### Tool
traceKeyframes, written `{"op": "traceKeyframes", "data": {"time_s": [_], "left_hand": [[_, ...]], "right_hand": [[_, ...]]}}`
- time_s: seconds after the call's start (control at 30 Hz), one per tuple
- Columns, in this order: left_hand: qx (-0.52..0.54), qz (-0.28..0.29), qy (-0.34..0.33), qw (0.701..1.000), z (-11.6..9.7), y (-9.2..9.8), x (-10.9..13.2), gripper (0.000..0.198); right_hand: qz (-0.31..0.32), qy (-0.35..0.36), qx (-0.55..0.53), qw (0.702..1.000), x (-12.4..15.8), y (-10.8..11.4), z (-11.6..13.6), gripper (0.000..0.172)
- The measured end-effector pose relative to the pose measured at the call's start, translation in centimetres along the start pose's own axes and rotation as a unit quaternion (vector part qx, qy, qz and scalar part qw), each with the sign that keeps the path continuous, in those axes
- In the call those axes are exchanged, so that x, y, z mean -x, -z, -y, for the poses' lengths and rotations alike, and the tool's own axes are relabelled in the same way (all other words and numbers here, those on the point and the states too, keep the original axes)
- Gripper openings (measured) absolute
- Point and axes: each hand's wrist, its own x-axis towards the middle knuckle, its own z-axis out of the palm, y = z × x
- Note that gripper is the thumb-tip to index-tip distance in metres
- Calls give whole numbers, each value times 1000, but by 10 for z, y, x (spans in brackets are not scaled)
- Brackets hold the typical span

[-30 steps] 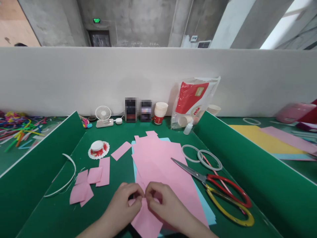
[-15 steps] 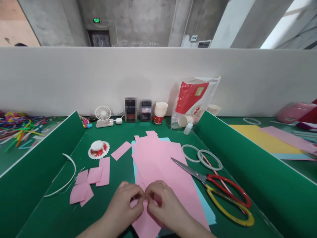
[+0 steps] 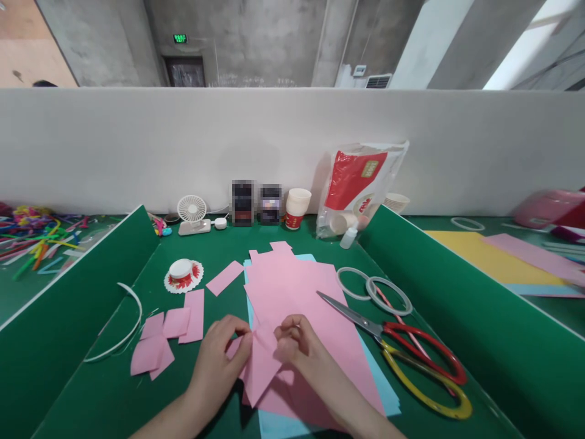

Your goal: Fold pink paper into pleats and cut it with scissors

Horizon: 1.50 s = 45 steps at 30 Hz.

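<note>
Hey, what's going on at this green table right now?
A person is working a small pink paper piece with both bare hands: the left hand and right hand pinch it from either side, just above a stack of pink sheets. Red and yellow scissors lie untouched to the right; cut pink squares lie to the left.

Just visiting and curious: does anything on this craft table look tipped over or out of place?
A paper cup lies on its side at the foot of the red bag. The scissors lie half on the pink sheets. Some pink offcuts lie scattered beside the left hand.
</note>
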Motion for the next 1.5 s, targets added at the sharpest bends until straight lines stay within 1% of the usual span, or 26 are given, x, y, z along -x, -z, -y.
{"op": "traceKeyframes", "data": {"time_s": [0.1, 0.17, 0.23, 0.33, 0.43, 0.5, 0.57, 0.63, 0.67, 0.7, 0.73, 0.77, 0.8, 0.87, 0.93, 0.97, 1.0, 1.03, 1.1, 1.17, 1.23, 1.3, 1.33, 1.4, 1.5], "left_hand": [[-25, -24, -22, 999, 2, 0, 1, 16], [-43, -41, -41, 997, 3, 0, 1, 15], [-57, -58, -61, 995, 4, 1, 0, 14], [-64, -76, -77, 992, 5, 1, 0, 15], [-48, -72, -80, 993, 5, 0, 2, 16], [-23, -51, -67, 996, 4, -2, 5, 15], [21, -24, -37, 999, 2, -3, 6, 12], [87, -9, 13, 996, 0, -4, 6, 12], [130, -8, 50, 990, -1, -4, 4, 16], [181, -4, 91, 979, -2, -4, 3, 22], [238, 4, 138, 961, -3, -3, 1, 29], [300, 14, 185, 936, -4, -3, -1, 34], [367, 43, 221, 903, -4, -2, -2, 37], [487, 96, 275, 824, -6, -1, -4, 32], [572, 138, 299, 751, -7, -1, -4, 24], [598, 150, 302, 727, -7, -1, -3, 21], [615, 155, 302, 711, -8, -2, -2, 19], [623, 157, 301, 705, -9, -3, -1, 17], [621, 161, 295, 708, -11, -4, 2, 15], [606, 170, 289, 721, -14, -5, 4, 18], [590, 170, 286, 736, -18, -5, 6, 21], [580, 159, 293, 743, -19, -6, 7, 15], [578, 149, 301, 744, -20, -6, 8, 9], [578, 130, 315, 741, -19, -7, 8, 6], [586, 112, 327, 733, -17, -7, 8, 9]], "right_hand": [[-34, -38, -52, 997, 3, -4, -1, 34], [-64, -45, -78, 994, 5, -4, 0, 33], [-77, -43, -101, 991, 6, -4, 1, 34], [-48, -62, -125, 989, 9, -7, 2, 34], [3, -88, -103, 991, 13, -12, 2, 31], [13, -80, -88, 993, 14, -13, 2, 25], [11, -47, -80, 996, 12, -10, 2, 17], [9, -15, -67, 998, 9, -6, 1, 12], [5, -6, -53, 999, 7, -3, 1, 10], [-4, -2, -37, 999, 5, 0, 1, 10], [-18, -1, -21, 1000, 4, 2, 2, 12], [-37, -1, -5, 999, 2, 3, 2, 14], [-57, -1, 10, 998, 2, 4, 2, 18], [-83, 5, 27, 996, 2, 5, 3, 27], [-89, 12, 32, 995, 3, 5, 4, 35], [-89, 19, 35, 995, 3, 5, 4, 37], [-88, 26, 41, 995, 4, 5, 4, 39], [-88, 32, 48, 994, 4, 5, 4, 41], [-82, 45, 67, 993, 4, 5, 3, 40], [-93, 64, 98, 989, 3, 6, 2, 38], [-118, 102, 148, 977, 2, 7, 0, 33], [-126, 153, 208, 958, 1, 8, -2, 24], [-120, 182, 239, 946, 1, 9, -2, 18], [-112, 245, 317, 909, 1, 11, -3, 11], [-112, 326, 423, 838, 0, 13, -4, 14]]}}
